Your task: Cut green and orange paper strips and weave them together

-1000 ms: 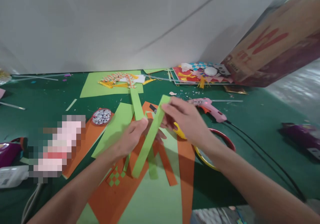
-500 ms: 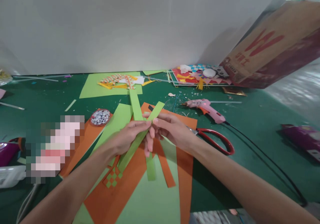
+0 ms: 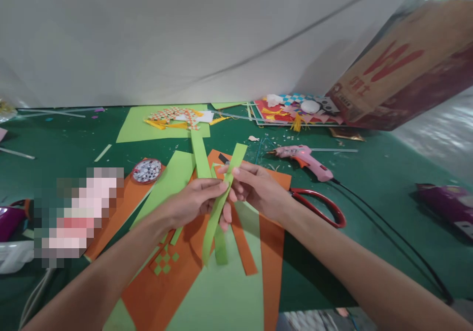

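Note:
Both my hands pinch one long green paper strip (image 3: 217, 212) above the table. My left hand (image 3: 192, 204) grips it from the left, thumb and fingers closed at its middle. My right hand (image 3: 254, 189) holds it from the right, fingers closed just above. The strip runs from upper right down to lower left, its lower end hanging free. Under my hands lie orange paper sheets (image 3: 177, 277), green sheets (image 3: 221, 296), loose green and orange strips, and a small woven green-and-orange patch (image 3: 165, 263).
Red-handled scissors (image 3: 320, 208) lie right of my hands on the green mat (image 3: 369, 183). A pink glue gun (image 3: 306, 157) with black cord is behind them. A tin of googly eyes (image 3: 147, 170) sits left. Woven paper crafts and a cardboard box (image 3: 406, 70) stand at the back.
My right hand came down from the strip's top end to meet my left hand at its middle. The strip swung steeper, its lower end now hanging over the green sheet.

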`<state>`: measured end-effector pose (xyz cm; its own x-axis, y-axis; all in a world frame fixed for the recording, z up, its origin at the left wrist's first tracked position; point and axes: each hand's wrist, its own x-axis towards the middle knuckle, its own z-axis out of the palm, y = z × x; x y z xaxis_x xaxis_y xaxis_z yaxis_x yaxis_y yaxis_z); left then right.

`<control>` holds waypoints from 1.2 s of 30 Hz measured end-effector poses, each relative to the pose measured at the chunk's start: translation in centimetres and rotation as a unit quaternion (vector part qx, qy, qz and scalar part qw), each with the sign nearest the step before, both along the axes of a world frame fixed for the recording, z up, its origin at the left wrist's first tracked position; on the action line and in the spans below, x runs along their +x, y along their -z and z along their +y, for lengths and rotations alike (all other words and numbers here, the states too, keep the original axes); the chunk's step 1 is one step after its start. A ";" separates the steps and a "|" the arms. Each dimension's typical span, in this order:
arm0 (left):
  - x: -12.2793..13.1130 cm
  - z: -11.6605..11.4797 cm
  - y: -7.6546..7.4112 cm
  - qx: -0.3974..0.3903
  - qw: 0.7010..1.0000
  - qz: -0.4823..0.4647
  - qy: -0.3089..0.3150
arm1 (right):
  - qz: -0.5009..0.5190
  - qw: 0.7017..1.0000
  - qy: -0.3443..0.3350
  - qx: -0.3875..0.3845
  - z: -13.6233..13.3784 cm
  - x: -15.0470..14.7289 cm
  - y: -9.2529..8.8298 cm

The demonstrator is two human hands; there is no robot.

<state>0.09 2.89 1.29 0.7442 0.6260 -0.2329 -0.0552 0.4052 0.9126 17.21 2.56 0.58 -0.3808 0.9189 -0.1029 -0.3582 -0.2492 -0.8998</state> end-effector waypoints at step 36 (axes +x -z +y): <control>1.9 -1.8 -0.6 0.204 0.952 0.201 -0.105 | -0.021 0.997 0.067 -0.023 -0.3 -1.0 0.5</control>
<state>1.98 1.04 1.89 0.4940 0.8510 -0.1783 0.2913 0.0312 0.9561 16.17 2.26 0.04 -0.2502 0.9551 -0.1585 -0.3533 -0.2425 -0.9035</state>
